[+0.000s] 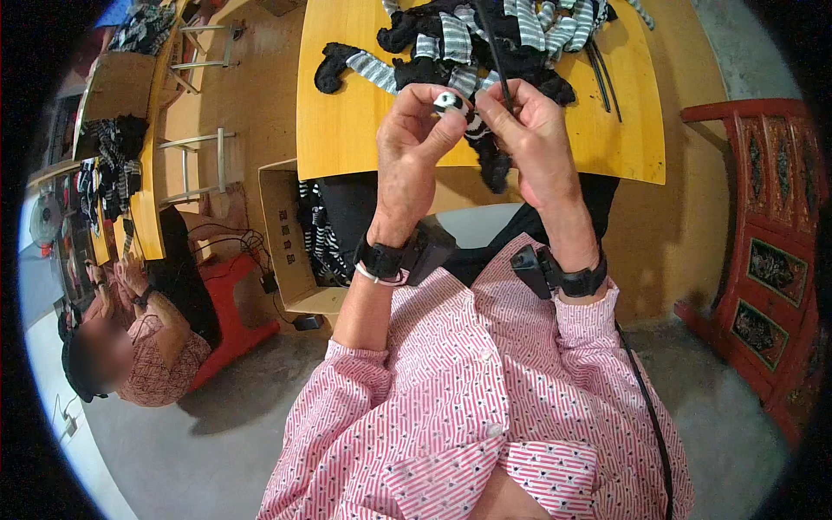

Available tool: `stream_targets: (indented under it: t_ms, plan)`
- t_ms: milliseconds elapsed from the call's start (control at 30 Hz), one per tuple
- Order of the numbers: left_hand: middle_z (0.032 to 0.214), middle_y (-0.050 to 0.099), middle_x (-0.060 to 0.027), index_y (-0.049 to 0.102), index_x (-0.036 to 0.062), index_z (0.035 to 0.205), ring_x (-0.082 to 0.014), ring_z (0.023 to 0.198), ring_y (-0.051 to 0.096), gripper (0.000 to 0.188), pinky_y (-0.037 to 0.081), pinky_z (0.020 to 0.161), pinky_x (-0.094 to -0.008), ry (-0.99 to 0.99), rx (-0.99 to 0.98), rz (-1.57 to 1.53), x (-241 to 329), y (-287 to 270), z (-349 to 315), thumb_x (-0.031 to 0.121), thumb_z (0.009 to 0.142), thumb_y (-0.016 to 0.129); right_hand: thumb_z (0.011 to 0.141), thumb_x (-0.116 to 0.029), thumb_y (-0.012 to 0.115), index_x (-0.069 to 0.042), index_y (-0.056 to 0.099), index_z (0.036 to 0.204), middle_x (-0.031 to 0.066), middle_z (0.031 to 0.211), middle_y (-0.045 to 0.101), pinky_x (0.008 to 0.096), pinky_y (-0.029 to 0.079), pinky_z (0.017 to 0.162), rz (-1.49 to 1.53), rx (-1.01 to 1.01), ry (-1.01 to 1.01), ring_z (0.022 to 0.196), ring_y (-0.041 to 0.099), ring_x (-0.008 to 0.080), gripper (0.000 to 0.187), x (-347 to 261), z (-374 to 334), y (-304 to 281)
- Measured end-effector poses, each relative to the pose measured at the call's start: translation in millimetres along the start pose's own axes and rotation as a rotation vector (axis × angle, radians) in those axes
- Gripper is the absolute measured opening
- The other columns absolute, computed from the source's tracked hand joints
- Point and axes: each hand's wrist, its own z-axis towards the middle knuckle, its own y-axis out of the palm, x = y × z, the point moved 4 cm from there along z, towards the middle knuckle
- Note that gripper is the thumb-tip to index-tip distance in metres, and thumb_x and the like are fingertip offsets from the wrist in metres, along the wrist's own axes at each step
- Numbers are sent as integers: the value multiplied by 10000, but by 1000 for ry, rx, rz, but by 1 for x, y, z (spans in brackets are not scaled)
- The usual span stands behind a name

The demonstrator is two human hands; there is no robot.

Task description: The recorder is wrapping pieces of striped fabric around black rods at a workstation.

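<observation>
Striped black-and-white knit piece (pixel 475 126): at the near edge of the yellow table (pixel 338 134), between my hands, black fluffy end hanging down. Left hand (pixel 414 147): thumb and forefinger pinch its white, black-spotted end. Right hand (pixel 533 139): fingers closed on a slim black rod (pixel 494 48); whether they also grip the knit, I cannot tell. My fingertips hide part of the piece.

Containers: open cardboard box (pixel 279 290), below and left of the table; black-and-white striped knits (pixel 321 238) inside.

Surroundings: heap of grey-and-white striped knits (pixel 455 39) with black ends beyond my hands; loose thin black rods (pixel 604 78) to its right. Carved red furniture (pixel 758 227), far right. Co-worker (pixel 160 347) at left, beside a red stool (pixel 232 299).
</observation>
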Motion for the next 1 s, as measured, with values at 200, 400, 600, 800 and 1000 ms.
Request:
stream_targets:
  t_ms: [200,400,600,800,1000]
  plan:
    - [892,534,17,483,64,956,-57,804,487,154,386,754,-210,-125,20,-273,-6,5,-3,157,851,547,826,-180,580,-56,551,885,-57,728,524,128,337,496,321,-132,332,595,455,-5,140,9,-4,2]
    - [821,510,21,477,76,894,-47,723,493,164,432,637,-198,-239,115,-317,-6,-1,2,235,876,509,844,-139,547,4,554,967,-18,799,542,153,422,566,394,-232,199,652,500,25,189,9,-9,11]
    - [885,557,-32,501,24,968,-109,783,545,308,461,715,-256,-275,84,-396,-7,3,0,318,891,451,839,-110,538,-15,558,968,-15,821,547,153,438,646,317,-239,73,724,515,32,161,1,-10,9]
    - [892,516,-3,548,69,976,-105,854,502,231,419,770,-262,-55,12,-215,13,14,-2,87,764,638,836,-189,568,-22,561,956,-25,804,539,146,389,584,338,-221,85,697,476,21,206,7,-9,1]
    - [967,478,-44,670,152,836,-193,919,447,297,386,784,-287,464,-153,650,37,19,-10,137,548,742,836,-220,571,19,521,981,-11,787,539,167,414,505,378,-380,224,626,506,22,284,-1,-13,2]
